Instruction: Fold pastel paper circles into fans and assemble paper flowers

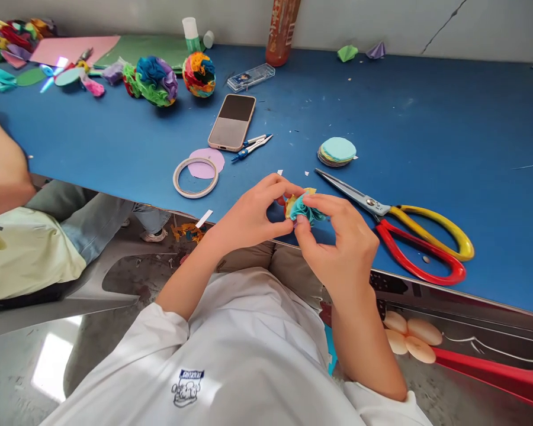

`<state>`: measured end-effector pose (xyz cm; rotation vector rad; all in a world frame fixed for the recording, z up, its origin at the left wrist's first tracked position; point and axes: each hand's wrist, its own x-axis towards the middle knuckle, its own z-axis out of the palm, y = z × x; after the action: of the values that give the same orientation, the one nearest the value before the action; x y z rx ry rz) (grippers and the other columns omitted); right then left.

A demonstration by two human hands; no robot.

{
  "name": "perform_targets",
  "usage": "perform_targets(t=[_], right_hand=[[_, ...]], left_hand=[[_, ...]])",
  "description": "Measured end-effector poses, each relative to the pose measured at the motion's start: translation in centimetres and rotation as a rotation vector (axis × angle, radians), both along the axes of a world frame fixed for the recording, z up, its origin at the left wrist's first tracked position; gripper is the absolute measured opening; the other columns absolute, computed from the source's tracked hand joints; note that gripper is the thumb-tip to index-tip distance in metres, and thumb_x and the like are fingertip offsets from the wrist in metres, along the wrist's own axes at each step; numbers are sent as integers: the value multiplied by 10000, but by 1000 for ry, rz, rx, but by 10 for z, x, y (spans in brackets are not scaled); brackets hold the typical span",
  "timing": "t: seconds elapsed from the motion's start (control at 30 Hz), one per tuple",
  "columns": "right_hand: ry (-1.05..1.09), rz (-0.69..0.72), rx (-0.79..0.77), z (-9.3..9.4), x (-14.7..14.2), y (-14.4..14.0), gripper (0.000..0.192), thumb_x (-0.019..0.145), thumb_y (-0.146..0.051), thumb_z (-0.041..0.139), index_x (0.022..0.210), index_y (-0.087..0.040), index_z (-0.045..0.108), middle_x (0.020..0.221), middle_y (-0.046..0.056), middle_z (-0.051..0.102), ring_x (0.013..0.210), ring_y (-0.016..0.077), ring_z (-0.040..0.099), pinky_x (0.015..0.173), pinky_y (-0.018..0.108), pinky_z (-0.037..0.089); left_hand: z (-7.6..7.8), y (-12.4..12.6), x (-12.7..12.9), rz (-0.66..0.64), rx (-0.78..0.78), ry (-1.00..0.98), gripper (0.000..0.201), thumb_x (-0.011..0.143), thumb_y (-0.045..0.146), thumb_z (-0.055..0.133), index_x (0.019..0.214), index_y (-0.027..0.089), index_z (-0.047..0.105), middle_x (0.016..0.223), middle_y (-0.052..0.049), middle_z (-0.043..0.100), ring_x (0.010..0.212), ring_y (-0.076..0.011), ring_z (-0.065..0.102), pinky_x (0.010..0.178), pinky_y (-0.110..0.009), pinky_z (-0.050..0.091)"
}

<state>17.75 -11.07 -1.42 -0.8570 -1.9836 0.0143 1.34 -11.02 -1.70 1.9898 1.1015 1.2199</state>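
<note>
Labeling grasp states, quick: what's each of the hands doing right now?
Left hand: closed, pinching the left side of the folded paper flower.
Right hand: closed, fingers gripping the same paper flower from the right.

A blue tabletop (pixel 426 118) runs along a pale grey wall (pixel 471 23) marked by a dark crack. Below its edge lies a glossy grey floor (pixel 48 355) reflecting bright light.

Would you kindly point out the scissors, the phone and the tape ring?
scissors (pixel 382 210): head view, on the pivot.
phone (pixel 231 121): head view, middle of its back.
tape ring (pixel 180 186): head view, on its left band.
</note>
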Motion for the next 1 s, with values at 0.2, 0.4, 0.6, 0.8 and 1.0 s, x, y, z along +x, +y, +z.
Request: perform_targets(t=[0.2, 0.4, 0.6, 0.8, 1.0], right_hand=[[-12, 23, -48, 2, 0, 1, 274, 805, -93, 599, 1035, -241, 609, 1039, 62, 725, 983, 230, 687, 847, 383, 563], [-42, 38, -39, 1, 0, 2, 283, 801, -78, 595, 1035, -236, 614, 1041, 62, 729, 991, 234, 686, 854, 385, 562], [-64, 6, -31, -2, -1, 2, 262, 814, -88, 580, 1032, -229, 614, 1055, 66, 731, 992, 225, 686, 866, 375, 558], [-91, 19, -63, -4, 2, 1, 264, 848, -123, 564, 1088, -215, 624, 1111, 82, 719, 1039, 224, 672, 909, 379, 542], [-47, 81, -238, -3, 10, -6, 391, 928, -161, 447, 1292, -228, 574, 1262, 65, 661, 1160, 211, 620, 989, 367, 498]], left_hand=[[0, -1, -1, 16, -13, 12, 317, 772, 149, 628, 1085, 197, 614, 1024, -46, 586, 880, -145, 574, 826, -294, 518], [0, 0, -1, 14, -18, 1, 421, 778, 142, 616, 1191, 212, 575, 1008, -34, 588, 889, -135, 566, 864, -290, 517], [-1, 0, 0, 16, -21, 0, 448, 788, 155, 622, 1229, 215, 570, 1010, -34, 576, 889, -128, 556, 868, -292, 517], [0, -1, -1, 22, -28, 29, 457, 786, 163, 618, 1238, 219, 570, 1049, -43, 585, 899, -142, 560, 865, -307, 513], [1, -1, -2, 11, -71, 38, 484, 764, 219, 675, 1236, 245, 572, 1106, -47, 583, 945, -168, 574, 892, -333, 512]])
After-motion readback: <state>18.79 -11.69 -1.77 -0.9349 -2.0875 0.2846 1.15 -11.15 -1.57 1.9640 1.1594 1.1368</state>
